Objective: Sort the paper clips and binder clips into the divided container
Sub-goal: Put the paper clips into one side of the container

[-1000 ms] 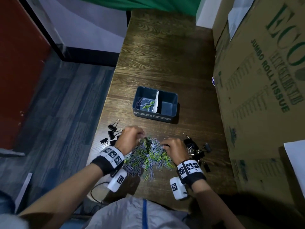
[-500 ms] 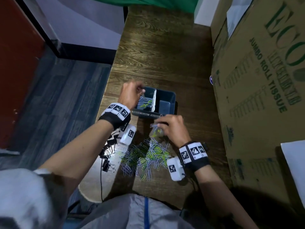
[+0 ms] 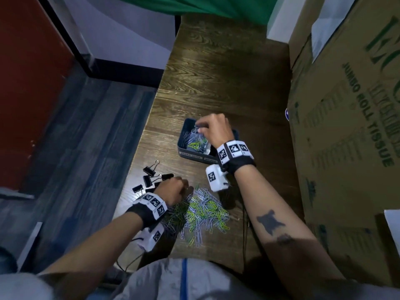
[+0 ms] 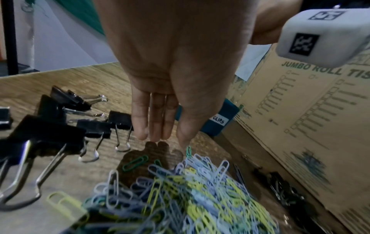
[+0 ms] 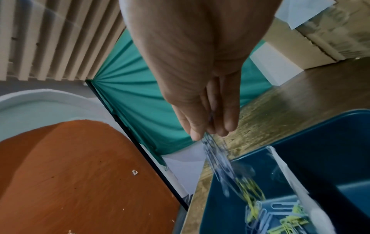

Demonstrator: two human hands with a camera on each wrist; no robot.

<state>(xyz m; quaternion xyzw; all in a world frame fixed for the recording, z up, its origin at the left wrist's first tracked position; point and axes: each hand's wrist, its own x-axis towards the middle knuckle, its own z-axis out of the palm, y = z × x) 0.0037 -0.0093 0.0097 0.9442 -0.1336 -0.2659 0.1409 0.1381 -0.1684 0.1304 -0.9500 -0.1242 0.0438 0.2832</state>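
1. My right hand (image 3: 213, 128) is over the bin (image 3: 184, 146), left compartment. Grip narrow: thumb and fingers (image 5: 230, 120) pinch a blurred strand of paper clips (image 5: 218, 158) hanging into that compartment.
2. More blue and yellow clips already lie in that compartment (image 3: 195, 141).
3. My left hand (image 3: 173, 192) is down at the clip pile (image 3: 205, 211), on the near side of the bin. Grip wide: fingers (image 4: 158, 117) straight, together, tips just above the bench (image 3: 216, 83), holding nothing.
4. Binder clips (image 3: 151, 176) lie left of the pile, apart from the bin.
5. A carton (image 3: 346, 126) stands right of the bin.
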